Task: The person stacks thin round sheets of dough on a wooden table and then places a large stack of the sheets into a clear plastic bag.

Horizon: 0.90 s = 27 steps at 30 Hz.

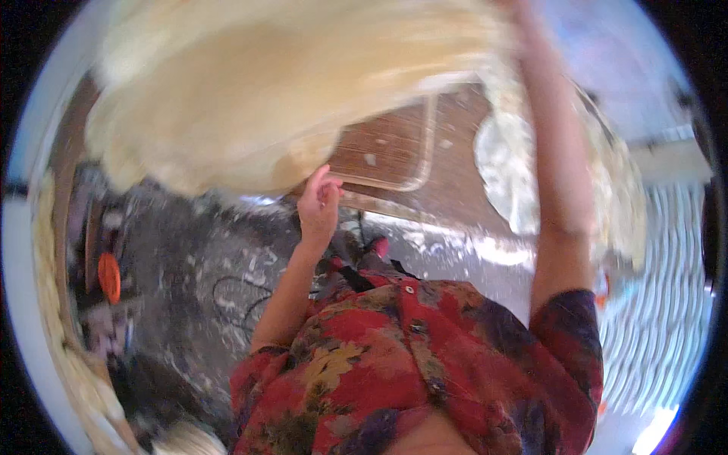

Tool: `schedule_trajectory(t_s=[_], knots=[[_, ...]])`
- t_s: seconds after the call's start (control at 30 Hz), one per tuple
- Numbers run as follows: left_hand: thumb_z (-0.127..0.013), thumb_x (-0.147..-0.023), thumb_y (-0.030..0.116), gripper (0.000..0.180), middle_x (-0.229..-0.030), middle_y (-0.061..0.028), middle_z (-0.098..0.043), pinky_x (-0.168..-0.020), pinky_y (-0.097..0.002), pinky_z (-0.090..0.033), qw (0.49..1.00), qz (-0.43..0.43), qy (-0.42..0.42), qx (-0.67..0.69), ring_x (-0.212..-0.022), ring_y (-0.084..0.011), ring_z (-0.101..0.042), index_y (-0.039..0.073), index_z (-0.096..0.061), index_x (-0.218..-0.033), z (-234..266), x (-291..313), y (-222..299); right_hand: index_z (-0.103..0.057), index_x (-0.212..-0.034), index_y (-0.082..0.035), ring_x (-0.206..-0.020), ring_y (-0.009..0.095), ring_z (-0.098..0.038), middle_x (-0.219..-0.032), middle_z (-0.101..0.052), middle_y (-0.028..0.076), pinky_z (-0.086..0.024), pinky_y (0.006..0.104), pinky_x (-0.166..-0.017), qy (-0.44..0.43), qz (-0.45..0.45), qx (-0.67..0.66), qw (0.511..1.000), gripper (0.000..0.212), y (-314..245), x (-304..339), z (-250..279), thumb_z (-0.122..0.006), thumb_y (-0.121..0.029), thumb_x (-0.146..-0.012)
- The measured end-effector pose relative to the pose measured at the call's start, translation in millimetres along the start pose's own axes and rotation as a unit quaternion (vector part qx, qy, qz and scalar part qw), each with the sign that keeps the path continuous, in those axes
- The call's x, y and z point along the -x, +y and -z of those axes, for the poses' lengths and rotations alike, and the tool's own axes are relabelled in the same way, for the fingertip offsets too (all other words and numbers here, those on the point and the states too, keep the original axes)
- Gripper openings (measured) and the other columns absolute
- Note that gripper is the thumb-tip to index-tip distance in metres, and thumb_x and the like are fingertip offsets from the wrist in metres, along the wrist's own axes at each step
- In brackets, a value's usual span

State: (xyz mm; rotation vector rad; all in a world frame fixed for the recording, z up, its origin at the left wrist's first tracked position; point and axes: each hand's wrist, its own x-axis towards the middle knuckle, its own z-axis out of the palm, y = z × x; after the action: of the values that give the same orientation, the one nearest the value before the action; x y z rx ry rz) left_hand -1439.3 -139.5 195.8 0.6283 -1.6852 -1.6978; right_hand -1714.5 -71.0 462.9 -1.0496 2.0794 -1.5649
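Observation:
A big bundle of pale yellow fibre (273, 83) sweeps across the top of the head view, blurred by motion. My right arm stretches straight up, and my right hand (517, 7) is at the bundle's upper right end, mostly hidden in the fibre. My left hand (318, 203) is raised just under the bundle's lower edge, fingers pointing up and loosely together, with the fingertips at the fibre and nothing seen in the palm. My red patterned shirt fills the bottom of the view.
Below the bundle lies a brown wooden board (390, 148) with a pale frame. A heap of whitish fibre (508, 167) sits to its right. The grey floor (197, 250) carries scraps and a dark cable (235, 292). An orange object (110, 277) lies at the left, and corrugated white sheet (667, 303) at the right.

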Motion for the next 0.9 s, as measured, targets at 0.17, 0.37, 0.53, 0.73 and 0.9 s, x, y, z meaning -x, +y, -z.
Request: schedule_trajectory(t_s=[0.17, 0.37, 0.53, 0.73, 0.9], knots=[[-0.048, -0.089, 0.008, 0.032, -0.092, -0.0117, -0.061, -0.072, -0.026, -0.048, 0.967, 0.151, -0.202, 0.041, -0.078, -0.015, -0.059, 0.0, -0.045, -0.12, -37, 66, -20, -0.057, -0.084, 0.002, -0.064, 0.018, -0.061, -0.078, -0.061, 0.009, -0.055, 0.0279, -0.059, -0.152, -0.277, -0.294, 0.902, 0.015, 144, 87, -72, -0.056, -0.013, -0.081], [-0.049, -0.089, 0.01, 0.028, -0.089, -0.0139, -0.063, -0.067, -0.0282, -0.05, 0.931, 0.233, -0.27, 0.073, -0.073, -0.0165, -0.061, 0.0, -0.05, -0.115, -61, 88, -25, -0.053, -0.11, 0.005, -0.074, 0.021, -0.064, -0.082, -0.064, 0.016, -0.054, 0.0296, -0.064, -0.11, -0.362, 0.086, 0.922, 0.037, 235, 211, 83, -0.056, -0.015, -0.079], [-0.05, -0.088, 0.013, 0.027, -0.093, -0.0154, -0.063, -0.071, -0.031, -0.051, 0.903, 0.335, -0.237, 0.125, -0.078, -0.0217, -0.063, -0.003, -0.052, -0.109, -169, 79, -17, -0.039, -0.129, -0.004, -0.098, 0.025, -0.059, -0.115, -0.055, 0.018, -0.048, 0.0375, -0.086, -0.146, -0.235, 0.373, 0.886, 0.06, 266, 244, 178, -0.062, -0.018, -0.075], [-0.048, -0.075, 0.014, 0.048, -0.121, -0.0224, -0.047, -0.102, -0.0435, -0.03, 0.768, 0.479, -0.148, 0.399, -0.115, -0.0337, -0.044, -0.006, -0.042, -0.118, -322, 85, -32, -0.021, -0.137, -0.008, -0.132, 0.033, -0.019, -0.142, -0.02, 0.02, -0.02, 0.0494, -0.106, -0.225, -0.01, 0.443, 0.868, 0.089, 307, 292, 191, -0.072, -0.033, -0.068], [-0.042, -0.073, 0.01, 0.051, -0.118, -0.0183, -0.05, -0.099, -0.0446, -0.034, 0.702, 0.49, -0.179, 0.485, -0.111, -0.0323, -0.047, 0.0, -0.04, -0.123, -368, 76, -26, -0.04, -0.126, -0.002, -0.111, 0.037, -0.049, -0.126, -0.041, 0.029, -0.043, 0.0437, -0.091, -0.112, 0.131, 0.402, 0.899, 0.058, 302, 291, 211, -0.06, -0.012, -0.072]])
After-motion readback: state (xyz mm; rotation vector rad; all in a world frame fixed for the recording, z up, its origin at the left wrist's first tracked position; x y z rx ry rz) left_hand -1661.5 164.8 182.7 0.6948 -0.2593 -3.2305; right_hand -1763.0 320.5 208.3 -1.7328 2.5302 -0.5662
